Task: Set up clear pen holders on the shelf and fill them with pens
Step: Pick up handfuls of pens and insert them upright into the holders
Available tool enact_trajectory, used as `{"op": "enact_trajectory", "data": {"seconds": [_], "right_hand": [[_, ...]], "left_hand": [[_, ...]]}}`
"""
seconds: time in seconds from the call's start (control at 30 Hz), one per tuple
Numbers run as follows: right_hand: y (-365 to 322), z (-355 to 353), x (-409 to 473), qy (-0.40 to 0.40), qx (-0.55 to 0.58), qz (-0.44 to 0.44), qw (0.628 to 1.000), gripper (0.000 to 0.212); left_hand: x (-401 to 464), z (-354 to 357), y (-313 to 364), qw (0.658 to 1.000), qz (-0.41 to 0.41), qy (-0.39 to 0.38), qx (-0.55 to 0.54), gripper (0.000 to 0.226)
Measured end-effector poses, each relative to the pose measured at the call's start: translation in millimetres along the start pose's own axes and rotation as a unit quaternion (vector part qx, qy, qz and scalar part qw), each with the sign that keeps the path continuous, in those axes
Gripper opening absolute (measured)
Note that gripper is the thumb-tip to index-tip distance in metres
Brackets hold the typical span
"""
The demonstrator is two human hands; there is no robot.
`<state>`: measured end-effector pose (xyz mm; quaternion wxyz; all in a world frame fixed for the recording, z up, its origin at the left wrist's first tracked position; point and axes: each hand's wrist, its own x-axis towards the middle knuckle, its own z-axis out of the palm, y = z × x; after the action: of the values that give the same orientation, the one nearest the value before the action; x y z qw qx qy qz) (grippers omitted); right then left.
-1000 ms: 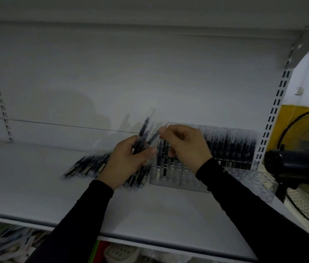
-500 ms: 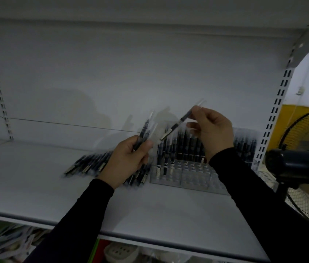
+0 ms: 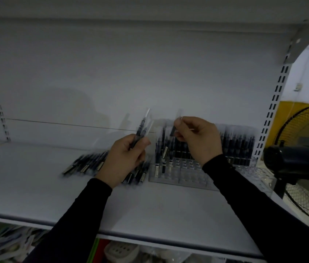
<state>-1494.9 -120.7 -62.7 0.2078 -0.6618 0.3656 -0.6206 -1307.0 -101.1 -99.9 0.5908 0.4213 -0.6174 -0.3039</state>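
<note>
My left hand [image 3: 125, 158] grips a small bunch of dark pens [image 3: 142, 128] that stick up past the thumb. My right hand [image 3: 197, 139] pinches a single pen [image 3: 173, 130] nearly upright over the clear pen holder [image 3: 184, 177], above its back rows. That holder has upright pens [image 3: 164, 150] in its back and left slots, while its front slots show none. A second clear holder [image 3: 245, 149] further right is packed with pens. Behind my left hand, a heap of loose pens [image 3: 87, 164] lies flat on the white shelf [image 3: 36, 186].
A black standing fan [image 3: 302, 164] is close to the shelf's right end, beside the slotted upright [image 3: 275, 103]. The shelf's front edge [image 3: 150, 238] runs across below my arms, with packaged goods [image 3: 1, 242] on the level underneath. Another shelf board hangs overhead.
My right hand has swung its pen from slanted to nearly upright and brought it down and left over the holder. My left hand keeps its bunch in much the same place.
</note>
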Motion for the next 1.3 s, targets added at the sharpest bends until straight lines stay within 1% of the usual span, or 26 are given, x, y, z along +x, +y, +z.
{"op": "enact_trajectory", "data": {"seconds": [0.07, 0.17, 0.3, 0.4, 0.53, 0.63, 0.7, 0.73, 0.8, 0.87, 0.93, 1.03, 1.1, 1.17, 1.23, 1.3], "right_hand": [[2, 3, -1, -0.008, -0.022, -0.007, 1.000, 0.010], [3, 0, 0, -0.009, -0.045, -0.012, 0.999, 0.007], [7, -3, 0, -0.016, -0.064, 0.002, 0.998, 0.012], [11, 1, -3, -0.053, -0.089, 0.019, 0.994, 0.019], [16, 4, -8, -0.103, -0.177, -0.008, 0.979, 0.031], [19, 4, -11, -0.119, -0.203, -0.005, 0.972, 0.036], [19, 2, -12, -0.121, -0.218, 0.003, 0.968, 0.033], [17, 1, -13, -0.116, -0.220, 0.008, 0.969, 0.028], [14, 0, -12, -0.082, -0.201, 0.019, 0.976, 0.018], [8, 0, -12, -0.032, -0.166, 0.013, 0.986, 0.016], [0, 1, -12, -0.016, -0.142, -0.002, 0.990, 0.016], [-13, 6, -14, -0.066, -0.114, 0.012, 0.991, 0.018], [-18, 10, -14, -0.094, -0.081, 0.037, 0.992, 0.023], [-20, 13, -14, -0.098, -0.068, 0.050, 0.992, 0.025], [-21, 15, -13, -0.103, -0.056, 0.057, 0.991, 0.023], [-22, 15, -12, -0.107, -0.021, 0.072, 0.991, 0.019]], "left_hand": [[0, 0, -1, 1.000, -0.002, 0.002, -0.001, 0.028], [0, -1, -1, 1.000, -0.002, -0.003, -0.007, 0.029], [-1, -1, 0, 1.000, -0.001, -0.009, -0.005, 0.031], [0, -1, -1, 1.000, -0.007, -0.005, -0.009, 0.034], [-1, 0, 1, 0.999, -0.015, -0.004, -0.029, 0.028], [-1, 0, 1, 1.000, -0.009, -0.007, -0.023, 0.029], [-1, 0, 0, 1.000, -0.006, -0.007, -0.020, 0.029], [-1, 0, 0, 1.000, -0.005, -0.008, -0.017, 0.029], [0, -1, -1, 1.000, -0.002, -0.011, -0.012, 0.029], [0, -1, -2, 1.000, 0.004, -0.016, -0.011, 0.029], [0, -1, -3, 1.000, 0.008, -0.029, -0.005, 0.031], [0, -1, -3, 0.999, 0.012, -0.053, 0.002, 0.037], [-1, -1, -2, 0.997, 0.017, -0.072, 0.000, 0.050], [-3, -1, 0, 0.996, 0.020, -0.088, -0.002, 0.061], [-5, -1, 3, 0.995, 0.015, -0.099, -0.016, 0.063], [-6, 0, 5, 0.993, 0.007, -0.110, -0.035, 0.058]]}}
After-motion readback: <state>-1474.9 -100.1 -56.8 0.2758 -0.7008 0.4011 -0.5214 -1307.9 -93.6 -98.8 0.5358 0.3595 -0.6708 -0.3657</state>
